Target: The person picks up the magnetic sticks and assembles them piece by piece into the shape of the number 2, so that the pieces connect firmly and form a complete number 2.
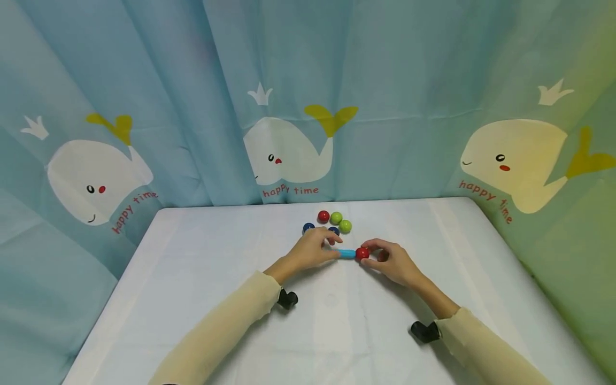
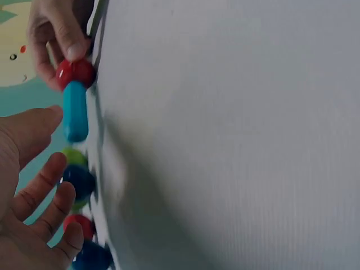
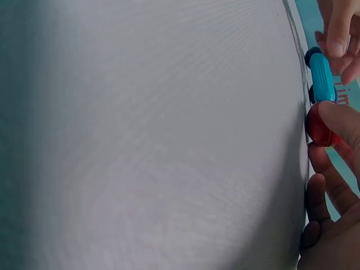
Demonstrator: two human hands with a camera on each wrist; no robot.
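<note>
A red ball (image 1: 362, 253) is joined end to end with a short light-blue rod (image 1: 347, 253) over the white table. My right hand (image 1: 392, 262) pinches the ball between thumb and forefinger, as the right wrist view shows with the thumb (image 3: 340, 119) lying on the red ball (image 3: 320, 125). At the rod's other end is my left hand (image 1: 313, 250). Its fingers are spread and relaxed in the left wrist view, with the thumb (image 2: 42, 126) beside the blue rod (image 2: 75, 112), not gripping it. Whether they touch I cannot tell.
Behind the left hand, a red ball (image 1: 323, 216), two green balls (image 1: 345, 226) and two dark blue balls (image 1: 308, 227) lie grouped near the far edge of the white table (image 1: 231, 321). A blue-green curtain (image 1: 394, 107) with whale prints hangs behind and at both sides.
</note>
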